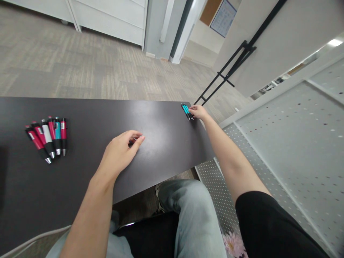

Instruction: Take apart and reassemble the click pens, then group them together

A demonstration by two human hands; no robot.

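At the far right corner of the dark table (161, 150), my right hand (198, 111) has its fingers closed at the right side of a small row of teal and black pens (186, 110). Its fingertips meet the rightmost pen and partly cover it. My left hand (122, 148) is over the middle of the table, fingers curled towards the thumb. A small dark and pale patch shows inside that curl; I cannot make out what it is. To the left lies a loose fan of thick pens (47, 133), mostly red, with one white and one teal pen (57, 130).
A perforated white panel (290, 118) runs along the right side. Beyond the table's far edge are carpeted floor (107, 71), white cabinets (110, 18) and a black-framed stand (225, 73). My knee (193, 200) is below the near edge; a pink flower (233, 243) shows low at right.
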